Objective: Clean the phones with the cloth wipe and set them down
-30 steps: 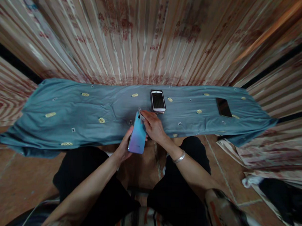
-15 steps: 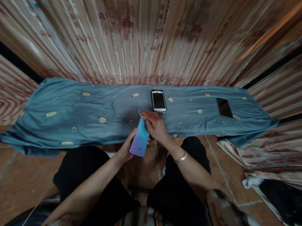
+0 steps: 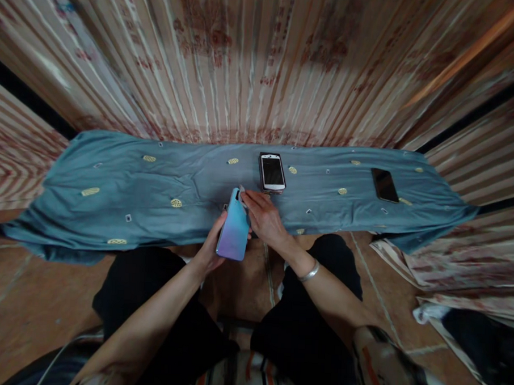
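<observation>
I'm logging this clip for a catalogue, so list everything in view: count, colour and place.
gradient phone: 1, blue to violet back, held above the cloth's near edge
small wipe: 1, pale, at that phone's top end
white phone: 1, white frame, dark screen, cloth centre
black phone: 1, black, cloth right
cloth: 1, teal with yellow motifs, spread across
bracelet: 1, silver, right wrist
left hand: grips the gradient phone
right hand: fingers pinch the wipe

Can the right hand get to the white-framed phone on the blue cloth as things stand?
Probably yes: the white-framed phone lies flat just beyond the right hand, nothing between them. But that hand is pinching something small at the gradient blue-purple phone.
</observation>
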Demonstrator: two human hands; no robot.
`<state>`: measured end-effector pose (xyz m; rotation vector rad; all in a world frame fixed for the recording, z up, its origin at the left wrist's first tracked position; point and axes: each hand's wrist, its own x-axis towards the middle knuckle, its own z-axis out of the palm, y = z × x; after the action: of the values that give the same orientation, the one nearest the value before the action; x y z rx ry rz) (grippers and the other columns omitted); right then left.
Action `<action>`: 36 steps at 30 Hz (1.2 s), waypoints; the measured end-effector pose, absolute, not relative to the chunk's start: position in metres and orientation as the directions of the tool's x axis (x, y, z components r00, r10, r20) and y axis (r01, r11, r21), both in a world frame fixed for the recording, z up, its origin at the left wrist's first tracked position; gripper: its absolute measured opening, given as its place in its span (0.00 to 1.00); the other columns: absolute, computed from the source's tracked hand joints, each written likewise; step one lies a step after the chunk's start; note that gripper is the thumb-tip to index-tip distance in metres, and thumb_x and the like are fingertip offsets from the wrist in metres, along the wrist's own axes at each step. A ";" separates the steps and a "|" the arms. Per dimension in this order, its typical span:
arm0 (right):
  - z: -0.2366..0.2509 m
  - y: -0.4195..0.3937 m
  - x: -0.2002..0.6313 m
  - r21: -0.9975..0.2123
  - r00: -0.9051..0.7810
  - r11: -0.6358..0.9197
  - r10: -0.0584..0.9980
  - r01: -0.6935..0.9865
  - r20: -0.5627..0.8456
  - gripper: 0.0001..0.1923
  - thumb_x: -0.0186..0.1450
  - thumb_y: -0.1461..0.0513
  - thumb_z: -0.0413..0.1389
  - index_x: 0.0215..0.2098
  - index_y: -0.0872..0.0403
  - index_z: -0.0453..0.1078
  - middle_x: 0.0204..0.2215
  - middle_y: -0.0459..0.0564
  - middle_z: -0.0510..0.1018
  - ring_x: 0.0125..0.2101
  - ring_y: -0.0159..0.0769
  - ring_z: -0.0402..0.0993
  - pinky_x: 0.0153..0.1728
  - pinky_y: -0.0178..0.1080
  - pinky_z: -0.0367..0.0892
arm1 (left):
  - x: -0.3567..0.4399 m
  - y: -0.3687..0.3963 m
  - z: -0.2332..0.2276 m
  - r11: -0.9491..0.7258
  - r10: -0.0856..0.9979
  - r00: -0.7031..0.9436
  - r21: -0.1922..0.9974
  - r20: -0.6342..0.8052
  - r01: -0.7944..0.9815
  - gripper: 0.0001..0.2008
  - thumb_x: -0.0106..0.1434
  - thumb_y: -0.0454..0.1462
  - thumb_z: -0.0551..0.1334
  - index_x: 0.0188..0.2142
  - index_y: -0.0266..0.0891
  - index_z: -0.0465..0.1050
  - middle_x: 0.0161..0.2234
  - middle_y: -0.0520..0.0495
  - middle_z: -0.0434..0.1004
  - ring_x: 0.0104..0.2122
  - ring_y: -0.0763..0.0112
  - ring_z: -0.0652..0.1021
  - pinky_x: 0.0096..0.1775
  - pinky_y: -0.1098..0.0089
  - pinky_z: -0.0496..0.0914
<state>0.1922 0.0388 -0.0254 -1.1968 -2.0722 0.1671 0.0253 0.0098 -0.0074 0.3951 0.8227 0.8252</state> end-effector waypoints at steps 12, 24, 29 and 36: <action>-0.027 0.037 0.190 -0.442 -0.295 0.560 0.792 0.700 0.534 0.24 0.71 0.68 0.44 0.63 0.56 0.68 0.58 0.60 0.74 0.60 0.46 0.68 0.62 0.55 0.65 | 0.030 0.009 0.004 0.635 0.770 0.350 0.580 -0.534 -0.510 0.21 0.73 0.45 0.50 0.48 0.35 0.75 0.33 0.44 0.84 0.35 0.62 0.84 0.44 0.64 0.77; -0.024 0.025 0.182 -0.453 -0.332 0.570 0.798 0.686 0.502 0.24 0.72 0.68 0.43 0.64 0.57 0.66 0.61 0.60 0.71 0.62 0.45 0.65 0.63 0.54 0.65 | 0.031 0.012 -0.007 0.537 0.835 0.291 0.579 -0.466 -0.614 0.20 0.68 0.43 0.60 0.54 0.36 0.74 0.44 0.45 0.84 0.46 0.64 0.81 0.54 0.67 0.72; -0.023 0.021 0.179 -0.433 -0.356 0.583 0.790 0.688 0.498 0.24 0.72 0.68 0.43 0.63 0.59 0.67 0.61 0.61 0.71 0.62 0.46 0.64 0.64 0.53 0.63 | 0.032 0.014 -0.006 0.532 0.828 0.251 0.561 -0.501 -0.634 0.18 0.71 0.42 0.56 0.53 0.34 0.75 0.40 0.46 0.84 0.47 0.64 0.81 0.56 0.66 0.70; -0.023 0.019 0.176 -0.417 -0.373 0.600 0.777 0.682 0.507 0.25 0.72 0.70 0.42 0.63 0.59 0.66 0.61 0.60 0.71 0.64 0.43 0.63 0.65 0.51 0.62 | 0.034 0.014 -0.009 0.520 0.836 0.260 0.548 -0.483 -0.655 0.20 0.69 0.42 0.57 0.55 0.34 0.74 0.43 0.44 0.84 0.52 0.62 0.79 0.58 0.66 0.68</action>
<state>0.1760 0.0190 -0.0231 -1.1474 -2.1455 0.1789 0.0339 0.0143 -0.0093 0.2571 0.8187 1.0249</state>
